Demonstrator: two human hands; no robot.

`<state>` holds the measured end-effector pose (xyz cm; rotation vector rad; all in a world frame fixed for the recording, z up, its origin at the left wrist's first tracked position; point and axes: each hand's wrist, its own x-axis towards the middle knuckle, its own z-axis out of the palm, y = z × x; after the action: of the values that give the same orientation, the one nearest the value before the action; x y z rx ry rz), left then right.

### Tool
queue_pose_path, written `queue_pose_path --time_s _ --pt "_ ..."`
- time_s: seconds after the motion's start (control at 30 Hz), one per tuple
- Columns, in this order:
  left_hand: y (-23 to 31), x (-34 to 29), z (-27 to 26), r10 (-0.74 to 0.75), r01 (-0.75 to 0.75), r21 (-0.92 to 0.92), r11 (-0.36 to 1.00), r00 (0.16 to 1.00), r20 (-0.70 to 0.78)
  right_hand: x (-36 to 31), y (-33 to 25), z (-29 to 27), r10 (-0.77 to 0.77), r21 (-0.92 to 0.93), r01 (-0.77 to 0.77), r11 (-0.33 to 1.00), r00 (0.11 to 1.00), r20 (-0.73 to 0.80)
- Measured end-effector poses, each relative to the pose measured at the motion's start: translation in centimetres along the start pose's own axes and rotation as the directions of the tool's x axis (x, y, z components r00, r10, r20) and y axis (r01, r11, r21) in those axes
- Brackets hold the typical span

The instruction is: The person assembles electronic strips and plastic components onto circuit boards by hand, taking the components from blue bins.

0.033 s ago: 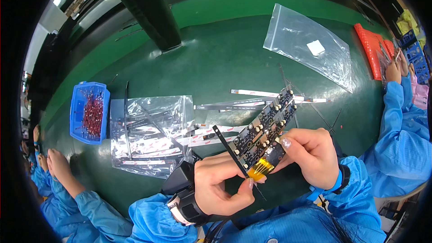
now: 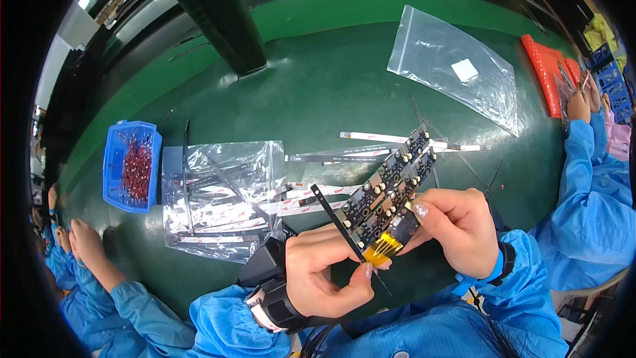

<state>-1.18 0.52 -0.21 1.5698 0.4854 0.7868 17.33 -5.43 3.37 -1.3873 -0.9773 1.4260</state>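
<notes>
Both hands hold a black circuit board panel (image 2: 384, 193) tilted above the table, with rows of small white connectors on its face. My left hand (image 2: 326, 277) is closed on its lower end, thumb beside an amber flexible strip (image 2: 382, 249) with pale lines. Some of the left fingers are hidden behind the board. My right hand (image 2: 457, 229) pinches the board's right edge, thumb and index finger meeting near a small pale piece. Below that pinch, a dark flat part (image 2: 405, 227) adjoins the amber strip. What lies under the right fingertips is hard to make out.
On the green table (image 2: 318, 86), a clear bag (image 2: 225, 149) holds white and black strips; loose strips (image 2: 371, 137) lie beyond the board. A blue bin (image 2: 158, 176) contains small red parts. Another clear bag (image 2: 424, 43) lies far right. Co-workers' sleeves (image 2: 583, 205) flank me. A dark post (image 2: 218, 13) rises behind.
</notes>
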Motion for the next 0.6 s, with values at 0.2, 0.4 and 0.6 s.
queue_pose_path --time_s 0.2,0.4,0.6 --pt "-0.01 -0.29 0.17 -0.049 0.047 -0.076 0.996 0.998 -0.031 -0.16 0.30 0.14 0.050 0.180 -0.047 0.983 0.999 -0.011" --pt "-0.10 -0.63 0.27 -0.043 0.036 -0.103 0.994 0.997 -0.062 -0.50 0.70 0.03 0.042 0.240 -0.039 0.970 0.999 -0.010" --pt "0.23 -0.53 0.13 -0.082 0.073 -0.137 0.988 0.995 -0.061 -0.57 0.58 0.04 0.045 0.291 -0.037 0.956 0.999 -0.020"
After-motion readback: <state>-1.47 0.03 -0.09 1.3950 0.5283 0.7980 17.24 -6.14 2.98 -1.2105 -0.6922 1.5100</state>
